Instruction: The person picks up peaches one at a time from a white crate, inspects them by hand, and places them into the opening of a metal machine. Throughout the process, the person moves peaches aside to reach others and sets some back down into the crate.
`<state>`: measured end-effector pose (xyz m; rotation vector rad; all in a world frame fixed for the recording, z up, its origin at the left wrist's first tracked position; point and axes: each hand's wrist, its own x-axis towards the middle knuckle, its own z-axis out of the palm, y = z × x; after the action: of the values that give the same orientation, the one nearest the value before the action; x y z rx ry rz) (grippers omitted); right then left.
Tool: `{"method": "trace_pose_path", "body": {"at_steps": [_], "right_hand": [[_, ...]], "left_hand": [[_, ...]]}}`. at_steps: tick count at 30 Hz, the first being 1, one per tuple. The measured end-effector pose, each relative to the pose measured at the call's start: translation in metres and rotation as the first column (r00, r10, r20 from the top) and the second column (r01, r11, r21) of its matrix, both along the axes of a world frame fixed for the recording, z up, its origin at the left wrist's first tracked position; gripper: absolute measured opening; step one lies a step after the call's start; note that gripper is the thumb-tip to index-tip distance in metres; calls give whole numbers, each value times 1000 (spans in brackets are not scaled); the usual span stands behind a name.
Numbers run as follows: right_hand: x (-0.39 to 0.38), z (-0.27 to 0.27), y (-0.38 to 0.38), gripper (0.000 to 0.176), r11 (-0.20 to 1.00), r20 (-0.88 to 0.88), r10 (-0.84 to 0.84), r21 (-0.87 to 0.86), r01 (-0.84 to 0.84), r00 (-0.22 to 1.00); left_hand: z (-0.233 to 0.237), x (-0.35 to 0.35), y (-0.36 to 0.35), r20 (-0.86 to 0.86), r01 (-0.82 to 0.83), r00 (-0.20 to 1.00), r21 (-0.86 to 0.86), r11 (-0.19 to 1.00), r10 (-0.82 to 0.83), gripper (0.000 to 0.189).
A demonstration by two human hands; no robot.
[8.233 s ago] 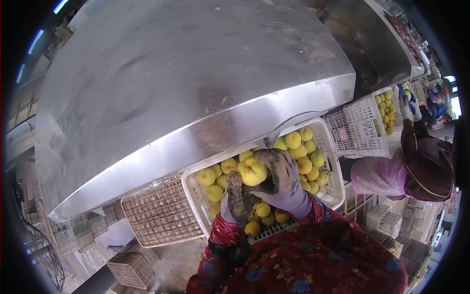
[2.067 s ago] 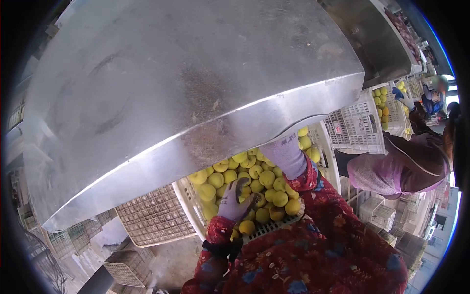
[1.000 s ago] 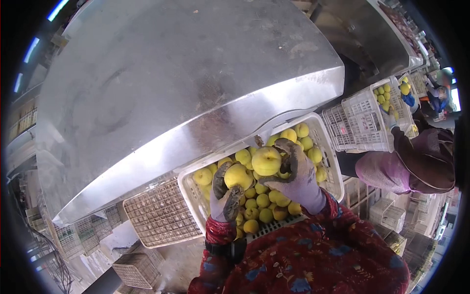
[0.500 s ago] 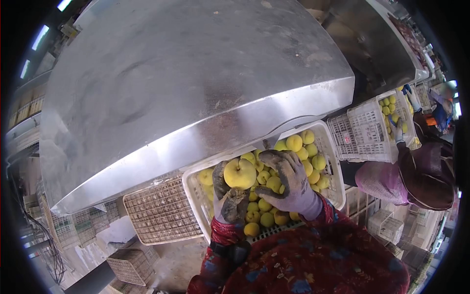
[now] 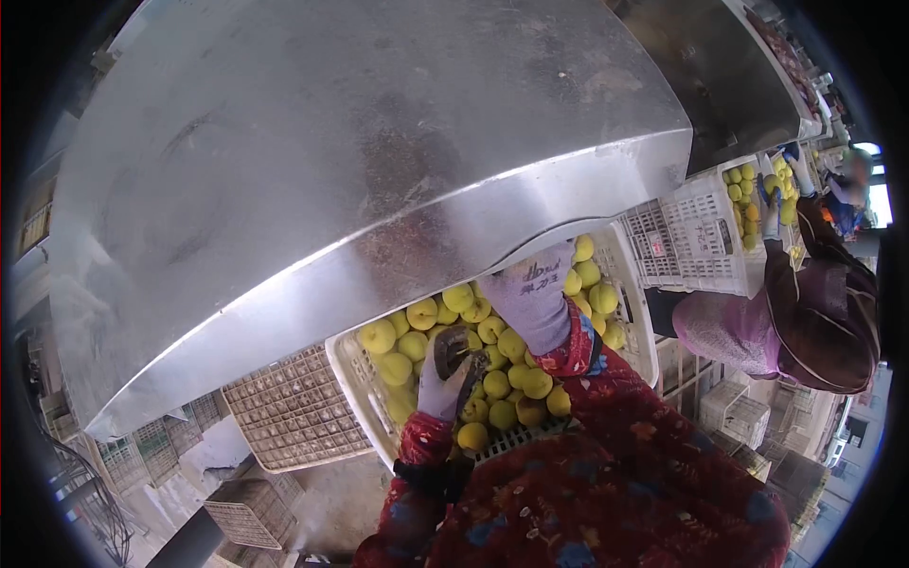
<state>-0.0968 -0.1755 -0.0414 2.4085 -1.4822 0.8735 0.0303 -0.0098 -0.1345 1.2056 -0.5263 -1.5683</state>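
Up on the wrist of the right hand (image 5: 532,289), the grey knit glove has dark letters, too blurry to read. Its fingers are hidden under the shiny metal chute (image 5: 379,170), so I cannot tell if they hold anything. The left hand (image 5: 445,374) has a dirty, rubbery palm. Its fingers bend over the round yellow fruit (image 5: 519,377), but the grip is unclear. The fruit lies below and all around the fingers, in a white plastic crate (image 5: 360,388) full of holes.

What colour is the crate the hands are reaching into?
White: a slatted plastic crate full of yellow fruit. The head view shows it best.
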Motion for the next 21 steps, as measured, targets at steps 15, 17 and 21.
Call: {"method": "trace_pose_path", "body": {"at_steps": [15, 17, 21], "right_hand": [[-56, -131, 49, 62, 273, -224, 764, 962, 12, 605], [-50, -97, 32, 64, 78, -40, 618, 997, -11, 785], [-75, -57, 35, 66, 127, 371, 177, 910, -395, 912]], "left_hand": [[-42, -69, 4, 447, 939, -78, 333, 85, -891, 85], [-44, -67, -3, 405, 953, -16, 283, 108, -914, 87], [-18, -55, 22, 428, 806, 289, 375, 459, -856, 77]]}}
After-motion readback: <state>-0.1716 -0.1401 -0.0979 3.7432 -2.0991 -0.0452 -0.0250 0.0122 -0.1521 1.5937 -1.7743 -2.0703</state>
